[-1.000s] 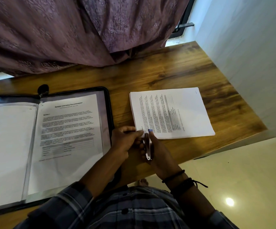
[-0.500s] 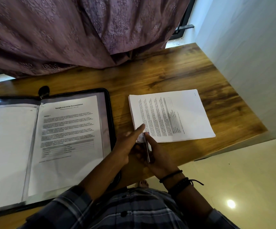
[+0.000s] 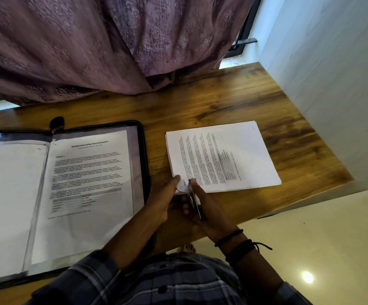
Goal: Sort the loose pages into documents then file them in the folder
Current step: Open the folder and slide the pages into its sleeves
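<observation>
— Where are the hands?
— At the near edge of the desk (image 3: 222, 102), close together. The left hand (image 3: 163, 200) pinches the lifted near-left corner of the stack of pages (image 3: 244, 159). The right hand (image 3: 214, 214), dark wristbands (image 3: 236, 238) behind it, has its grip closed round a slim metal tool (image 3: 195, 204) whose tip meets that corner.
— How does the stack lie?
— Flat on the wood-grain desk, right of centre. Its long side runs left to right, the print is turned sideways, and the top edge faces left.
— And the folder (image 3: 144, 150)?
— Open and flat on the left, black-rimmed, with a printed sheet under a glossy clear sleeve.
— Beyond?
— A purple patterned curtain (image 3: 90, 51) hangs over the far edge.
</observation>
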`<action>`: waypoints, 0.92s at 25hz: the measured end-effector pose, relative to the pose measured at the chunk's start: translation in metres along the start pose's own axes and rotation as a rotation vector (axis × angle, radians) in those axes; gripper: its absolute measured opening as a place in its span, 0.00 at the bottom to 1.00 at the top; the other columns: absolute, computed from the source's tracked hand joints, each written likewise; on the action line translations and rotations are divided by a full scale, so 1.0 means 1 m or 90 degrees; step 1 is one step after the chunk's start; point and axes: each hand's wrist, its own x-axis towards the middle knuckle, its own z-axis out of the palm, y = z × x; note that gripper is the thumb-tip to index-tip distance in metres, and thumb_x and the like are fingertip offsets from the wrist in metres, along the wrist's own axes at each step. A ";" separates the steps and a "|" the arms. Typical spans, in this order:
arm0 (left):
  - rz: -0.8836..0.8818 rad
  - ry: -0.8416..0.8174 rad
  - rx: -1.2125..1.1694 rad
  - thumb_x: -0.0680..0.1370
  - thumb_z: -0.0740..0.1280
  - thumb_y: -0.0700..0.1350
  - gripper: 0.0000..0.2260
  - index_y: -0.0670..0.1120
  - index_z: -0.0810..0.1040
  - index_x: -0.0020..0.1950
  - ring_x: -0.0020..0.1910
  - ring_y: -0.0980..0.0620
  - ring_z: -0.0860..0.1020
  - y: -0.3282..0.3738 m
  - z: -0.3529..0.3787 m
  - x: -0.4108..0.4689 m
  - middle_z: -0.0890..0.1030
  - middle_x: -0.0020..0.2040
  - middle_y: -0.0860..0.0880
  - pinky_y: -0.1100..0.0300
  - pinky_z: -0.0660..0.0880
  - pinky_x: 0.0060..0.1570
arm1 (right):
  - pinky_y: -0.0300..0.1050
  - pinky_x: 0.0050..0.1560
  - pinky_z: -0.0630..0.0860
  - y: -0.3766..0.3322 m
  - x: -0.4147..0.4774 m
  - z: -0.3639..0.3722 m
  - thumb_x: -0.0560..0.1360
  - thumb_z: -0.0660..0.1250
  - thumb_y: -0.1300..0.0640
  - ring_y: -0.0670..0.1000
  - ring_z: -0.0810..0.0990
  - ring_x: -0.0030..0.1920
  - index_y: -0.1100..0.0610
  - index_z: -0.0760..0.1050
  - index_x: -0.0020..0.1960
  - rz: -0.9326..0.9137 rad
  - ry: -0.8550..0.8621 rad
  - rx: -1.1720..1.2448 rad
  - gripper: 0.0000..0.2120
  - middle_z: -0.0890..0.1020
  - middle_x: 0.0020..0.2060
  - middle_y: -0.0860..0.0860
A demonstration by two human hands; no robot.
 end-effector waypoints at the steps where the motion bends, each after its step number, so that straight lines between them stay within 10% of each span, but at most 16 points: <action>1: 0.010 0.015 -0.005 0.80 0.67 0.46 0.04 0.52 0.78 0.44 0.47 0.51 0.81 0.003 -0.001 0.002 0.83 0.49 0.49 0.54 0.78 0.50 | 0.39 0.35 0.76 -0.001 -0.002 -0.005 0.77 0.66 0.45 0.46 0.79 0.35 0.53 0.78 0.61 -0.014 0.013 -0.088 0.17 0.82 0.41 0.53; 7: 0.151 0.017 0.067 0.75 0.73 0.40 0.04 0.45 0.80 0.48 0.44 0.55 0.83 0.034 -0.007 0.004 0.84 0.54 0.45 0.62 0.82 0.39 | 0.29 0.44 0.73 0.012 0.005 -0.046 0.71 0.75 0.49 0.37 0.77 0.45 0.50 0.81 0.51 -0.384 0.252 -0.618 0.11 0.80 0.46 0.42; 11: 0.333 0.106 0.141 0.74 0.74 0.41 0.11 0.43 0.82 0.55 0.45 0.59 0.82 0.059 -0.007 -0.008 0.84 0.53 0.49 0.66 0.79 0.41 | 0.45 0.56 0.72 0.012 0.018 -0.058 0.68 0.78 0.53 0.50 0.75 0.55 0.52 0.81 0.56 -0.530 0.289 -0.734 0.17 0.80 0.52 0.48; 15: 0.464 0.100 -0.001 0.75 0.73 0.41 0.05 0.51 0.82 0.46 0.47 0.53 0.83 0.110 -0.015 -0.029 0.84 0.44 0.54 0.54 0.81 0.49 | 0.43 0.56 0.67 -0.001 0.027 -0.070 0.66 0.64 0.27 0.51 0.75 0.55 0.52 0.80 0.54 -0.489 0.222 -0.881 0.32 0.81 0.52 0.49; 19: 0.459 -0.040 -0.230 0.77 0.69 0.37 0.04 0.45 0.82 0.45 0.46 0.51 0.84 0.158 -0.033 -0.057 0.86 0.43 0.50 0.54 0.80 0.48 | 0.53 0.36 0.71 -0.060 0.032 -0.072 0.58 0.62 0.19 0.55 0.73 0.35 0.58 0.69 0.41 -0.377 0.220 -0.697 0.41 0.74 0.34 0.57; 23: 0.504 -0.079 -0.198 0.78 0.67 0.40 0.04 0.44 0.82 0.47 0.44 0.50 0.85 0.188 -0.059 -0.080 0.86 0.44 0.47 0.55 0.82 0.45 | 0.37 0.43 0.76 -0.109 0.037 -0.010 0.66 0.69 0.30 0.45 0.78 0.53 0.52 0.70 0.56 -0.365 0.025 -0.548 0.30 0.77 0.53 0.50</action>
